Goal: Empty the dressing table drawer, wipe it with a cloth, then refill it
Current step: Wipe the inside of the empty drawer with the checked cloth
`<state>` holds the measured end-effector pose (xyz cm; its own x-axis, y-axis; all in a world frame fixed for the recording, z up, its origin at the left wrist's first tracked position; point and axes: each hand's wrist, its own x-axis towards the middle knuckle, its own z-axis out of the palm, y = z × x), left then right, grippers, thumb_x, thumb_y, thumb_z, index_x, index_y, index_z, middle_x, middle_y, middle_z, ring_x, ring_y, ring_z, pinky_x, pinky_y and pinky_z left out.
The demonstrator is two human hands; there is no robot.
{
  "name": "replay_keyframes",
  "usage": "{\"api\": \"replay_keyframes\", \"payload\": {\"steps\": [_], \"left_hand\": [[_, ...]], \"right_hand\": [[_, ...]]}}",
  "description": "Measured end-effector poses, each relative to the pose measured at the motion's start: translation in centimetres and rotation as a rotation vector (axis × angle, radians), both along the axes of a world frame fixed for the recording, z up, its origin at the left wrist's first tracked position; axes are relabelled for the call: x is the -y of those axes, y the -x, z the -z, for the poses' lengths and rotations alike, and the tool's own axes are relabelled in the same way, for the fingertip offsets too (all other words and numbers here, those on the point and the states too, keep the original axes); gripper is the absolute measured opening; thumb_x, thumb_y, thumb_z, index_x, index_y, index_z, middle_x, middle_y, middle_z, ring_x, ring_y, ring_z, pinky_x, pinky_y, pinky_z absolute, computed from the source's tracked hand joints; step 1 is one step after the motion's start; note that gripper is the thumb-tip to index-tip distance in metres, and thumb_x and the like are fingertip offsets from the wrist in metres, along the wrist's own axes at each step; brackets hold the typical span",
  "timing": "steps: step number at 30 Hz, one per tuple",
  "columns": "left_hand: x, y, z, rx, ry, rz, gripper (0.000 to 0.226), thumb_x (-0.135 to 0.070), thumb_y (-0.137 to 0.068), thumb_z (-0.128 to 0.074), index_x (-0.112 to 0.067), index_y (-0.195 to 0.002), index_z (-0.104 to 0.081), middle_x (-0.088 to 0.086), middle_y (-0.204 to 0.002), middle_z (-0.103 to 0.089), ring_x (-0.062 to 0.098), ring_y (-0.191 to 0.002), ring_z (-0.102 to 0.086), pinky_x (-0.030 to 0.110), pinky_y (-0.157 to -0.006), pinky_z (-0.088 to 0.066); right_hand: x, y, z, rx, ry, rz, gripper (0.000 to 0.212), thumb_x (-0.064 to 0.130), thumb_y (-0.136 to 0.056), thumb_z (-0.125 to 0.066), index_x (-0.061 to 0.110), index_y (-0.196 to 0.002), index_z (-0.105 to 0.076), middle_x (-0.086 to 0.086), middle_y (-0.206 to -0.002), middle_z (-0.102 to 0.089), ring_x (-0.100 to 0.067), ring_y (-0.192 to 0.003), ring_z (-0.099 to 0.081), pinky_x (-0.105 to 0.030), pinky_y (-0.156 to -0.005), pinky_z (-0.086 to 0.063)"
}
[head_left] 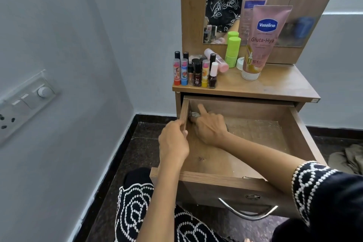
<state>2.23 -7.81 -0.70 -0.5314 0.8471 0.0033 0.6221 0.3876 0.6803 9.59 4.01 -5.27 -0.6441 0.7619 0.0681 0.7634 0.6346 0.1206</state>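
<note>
A: Where is the cloth?
B: Head view: bunched in the far left corner of the open drawer, under the right hand, whose fingers curl onto it, index finger pointing up the far wall.
A: The left hand?
B: It grips the drawer's left wall. Cosmetics stand on the dressing table top, the Vaseline tube by the mirror.

L hand grips drawer side, R hand curled, forefinger out.
</note>
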Motion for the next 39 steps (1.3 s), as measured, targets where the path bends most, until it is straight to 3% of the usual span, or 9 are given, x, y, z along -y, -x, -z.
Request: {"api": "replay_keyframes", "payload": {"steps": [3,8,14,17,22,24,27,31,39], "left_hand": [[0.0,0.0,0.0,-0.006,0.009,-0.003,0.039,-0.013,-0.096,-0.048,-0.016,-0.135,-0.047,0.003,-0.133,-0.053,0.023,-0.12,-0.051,0.034,-0.097,-0.042],[0.2,-0.1,-0.3,0.012,0.008,-0.001,0.04,-0.015,-0.096,-0.049,-0.016,-0.135,-0.046,0.003,-0.133,-0.053,0.022,-0.12,-0.052,0.034,-0.097,-0.043],[0.1,0.0,-0.3,0.024,0.002,-0.011,0.04,-0.015,-0.096,-0.049,-0.017,-0.135,-0.046,0.002,-0.134,-0.053,0.021,-0.12,-0.052,0.033,-0.097,-0.043],[0.0,-0.1,-0.2,0.015,0.002,-0.014,0.04,-0.014,-0.096,-0.049,-0.017,-0.136,-0.046,0.002,-0.135,-0.052,0.021,-0.121,-0.052,0.033,-0.097,-0.043],[-0.2,-0.1,0.1,-0.022,0.007,-0.008,0.04,-0.013,-0.096,-0.048,-0.016,-0.136,-0.046,0.003,-0.136,-0.051,0.023,-0.122,-0.05,0.033,-0.098,-0.042],[-0.2,-0.1,0.2,-0.034,0.007,-0.003,0.04,-0.013,-0.096,-0.047,-0.016,-0.136,-0.046,0.003,-0.136,-0.051,0.022,-0.123,-0.05,0.034,-0.099,-0.041],[-0.2,-0.1,0.2,-0.057,0.013,0.006,0.04,-0.013,-0.097,-0.046,-0.016,-0.137,-0.045,0.003,-0.136,-0.05,0.022,-0.123,-0.049,0.033,-0.099,-0.039],[-0.2,0.0,0.2,-0.075,0.019,0.007,0.04,-0.013,-0.097,-0.046,-0.016,-0.137,-0.045,0.002,-0.135,-0.05,0.022,-0.122,-0.05,0.032,-0.098,-0.04],[0.0,-0.2,-0.1,-0.05,0.03,0.009,0.04,-0.014,-0.097,-0.046,-0.017,-0.136,-0.045,0.001,-0.134,-0.051,0.02,-0.121,-0.05,0.031,-0.097,-0.04]], "right_hand": [[0.7,0.7,-0.1,0.173,-0.049,0.049,0.034,0.022,-0.1,-0.036,0.02,-0.132,-0.047,-0.011,-0.14,-0.025,-0.027,-0.097,-0.057,-0.035,-0.067,-0.042],[1.5,1.6,-0.7,0.471,-0.256,-0.006,0.041,0.017,-0.093,-0.052,0.01,-0.133,-0.045,-0.013,-0.125,-0.042,-0.024,-0.103,-0.055,-0.032,-0.067,-0.048],[0.0,1.1,-0.7,0.288,0.036,0.287,0.033,0.016,-0.097,-0.039,0.021,-0.125,-0.054,0.001,-0.094,-0.058,-0.015,-0.086,-0.062,-0.024,-0.053,-0.035],[0.0,0.5,-1.0,0.209,0.154,0.32,0.029,0.018,-0.096,-0.04,0.018,-0.114,-0.062,0.001,-0.102,-0.063,-0.016,-0.086,-0.06,-0.026,-0.06,-0.037],[-1.1,1.1,-2.0,0.084,0.404,0.257,0.036,0.022,-0.095,-0.039,0.016,-0.126,-0.056,-0.006,-0.105,-0.06,-0.022,-0.093,-0.057,-0.03,-0.073,-0.044],[-1.6,1.1,-2.2,0.064,0.521,0.202,0.044,0.023,-0.096,-0.037,0.017,-0.139,-0.045,-0.01,-0.121,-0.058,-0.025,-0.108,-0.056,-0.033,-0.087,-0.046],[-1.7,1.5,-3.3,0.042,0.642,0.14,0.05,0.023,-0.1,-0.034,0.016,-0.149,-0.027,-0.011,-0.149,-0.036,-0.028,-0.134,-0.038,-0.035,-0.108,-0.031],[-2.5,1.7,-3.8,0.108,0.7,0.117,0.052,0.021,-0.099,-0.034,0.016,-0.15,-0.023,-0.01,-0.154,-0.028,-0.028,-0.138,-0.031,-0.033,-0.111,-0.027],[-2.9,0.1,-2.6,0.166,0.578,0.042,0.055,0.045,-0.098,-0.034,0.036,-0.15,-0.018,-0.003,-0.154,-0.029,-0.028,-0.139,-0.031,-0.044,-0.114,-0.027]]}}
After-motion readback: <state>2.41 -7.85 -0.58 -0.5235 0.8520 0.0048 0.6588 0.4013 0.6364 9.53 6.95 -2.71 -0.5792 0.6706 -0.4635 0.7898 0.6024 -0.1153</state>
